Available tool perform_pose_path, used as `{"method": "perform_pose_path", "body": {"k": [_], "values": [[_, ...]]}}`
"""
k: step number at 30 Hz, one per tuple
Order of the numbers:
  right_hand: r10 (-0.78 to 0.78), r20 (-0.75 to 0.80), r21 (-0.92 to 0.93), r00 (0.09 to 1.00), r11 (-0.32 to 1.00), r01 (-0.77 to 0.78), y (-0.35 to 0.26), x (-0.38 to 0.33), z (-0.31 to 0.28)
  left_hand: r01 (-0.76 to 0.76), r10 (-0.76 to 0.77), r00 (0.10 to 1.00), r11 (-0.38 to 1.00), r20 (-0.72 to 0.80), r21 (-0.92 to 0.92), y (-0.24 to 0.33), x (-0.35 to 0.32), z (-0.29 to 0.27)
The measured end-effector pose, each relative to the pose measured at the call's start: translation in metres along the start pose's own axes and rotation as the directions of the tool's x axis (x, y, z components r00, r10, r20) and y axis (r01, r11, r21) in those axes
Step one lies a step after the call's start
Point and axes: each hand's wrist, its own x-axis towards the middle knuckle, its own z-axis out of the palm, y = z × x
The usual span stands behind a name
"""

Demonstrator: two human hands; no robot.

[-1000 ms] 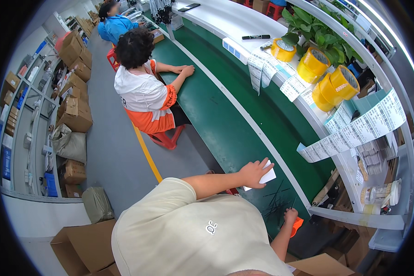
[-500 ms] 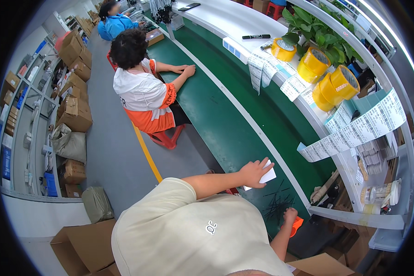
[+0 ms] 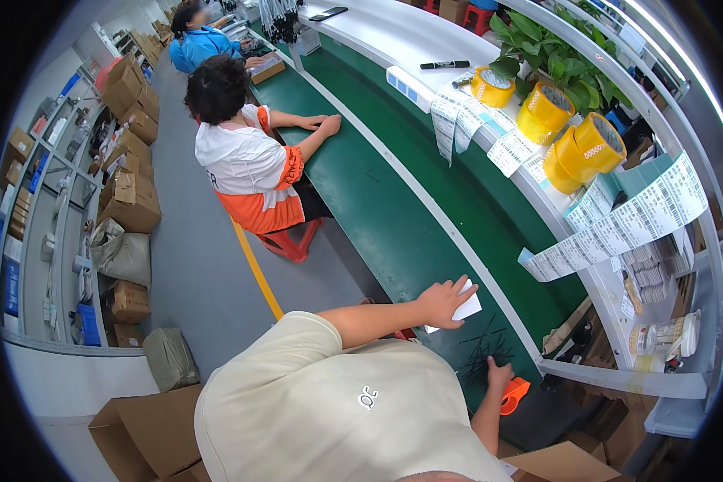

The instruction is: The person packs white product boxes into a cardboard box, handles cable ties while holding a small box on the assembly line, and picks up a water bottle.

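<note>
The green belt (image 3: 377, 201) runs long and bare between the seated co-worker (image 3: 245, 165) and the near end, with open grey floor along its left edge. At that near end the left hand (image 3: 442, 299) presses flat, fingers together, on a white slip of paper (image 3: 464, 307). Just right of it lies a scatter of thin black ties (image 3: 482, 353). The right hand (image 3: 500, 376) rests on them, fingers curled; whether it grips any, I cannot tell. An orange tool (image 3: 516, 395) sits beside it. 4 yellow tape rolls (image 3: 574, 140) stand on the shelf beyond the belt.
</note>
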Motion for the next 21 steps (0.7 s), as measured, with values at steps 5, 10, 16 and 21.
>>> {"method": "perform_pose_path", "body": {"k": [5, 10, 16, 21], "values": [[0.143, -0.055, -0.248, 0.988, 0.957, -0.152, -0.059, -0.076, -0.003, -0.008, 0.008, 1.0, 1.0, 0.008, 0.006, 0.003, 0.002, 0.0], [0.049, -0.093, -0.258, 0.994, 0.964, -0.071, -0.052, -0.073, 0.015, -0.011, 0.011, 1.0, 1.0, 0.013, 0.013, 0.002, 0.003, -0.002], [-0.161, 0.045, -0.147, 0.986, 0.975, 0.166, -0.04, -0.057, 0.014, -0.001, 0.001, 1.0, 1.0, 0.018, 0.007, 0.003, 0.003, -0.002], [-0.21, 0.023, -0.071, 0.977, 0.975, 0.212, -0.024, -0.046, 0.029, -0.004, 0.004, 1.0, 1.0, 0.007, -0.001, 0.004, 0.002, -0.002]]}}
